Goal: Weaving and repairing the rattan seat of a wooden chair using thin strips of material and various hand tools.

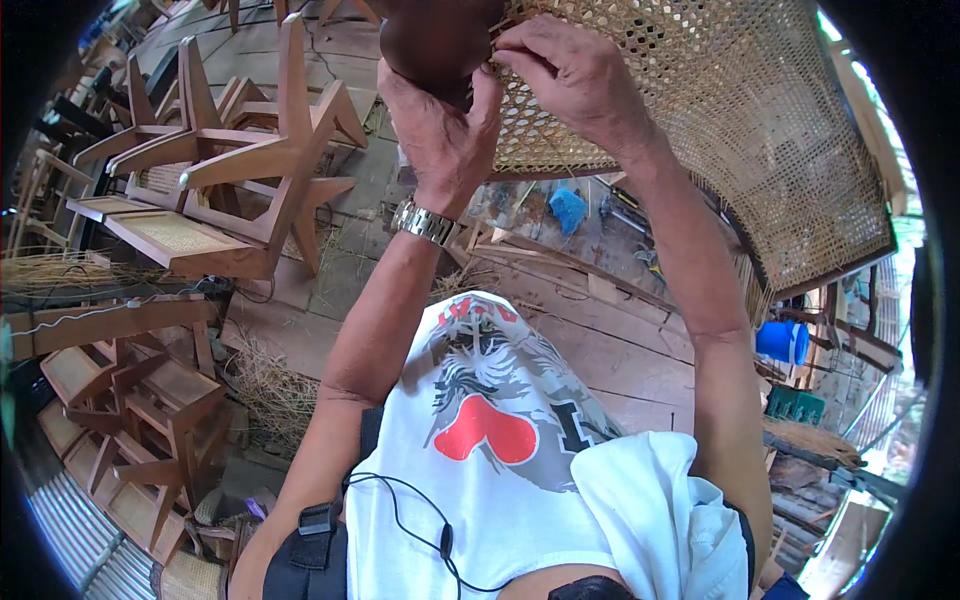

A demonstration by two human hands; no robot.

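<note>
A large woven cane panel (720,90) with an open lattice pattern and a dark frame curves across the top and right. My right hand (580,80) is at its upper left part, thumb and forefinger pinched together. What they grip is too small to make out. Close by on the left, my left hand (440,130), with a metal watch (425,222) on the wrist, is raised beside the weave with its thumb pointing up. A dark blurred round shape (440,45) covers its other fingers, so their grip is hidden.
Wooden chair frames (230,150) stand at the left, with more stacked chairs (150,430) below them. Loose straw-like strands (270,385) litter the plank floor. Under the panel lie a blue piece (568,210) and tools. A blue bucket (783,342) and green crate (795,405) sit right.
</note>
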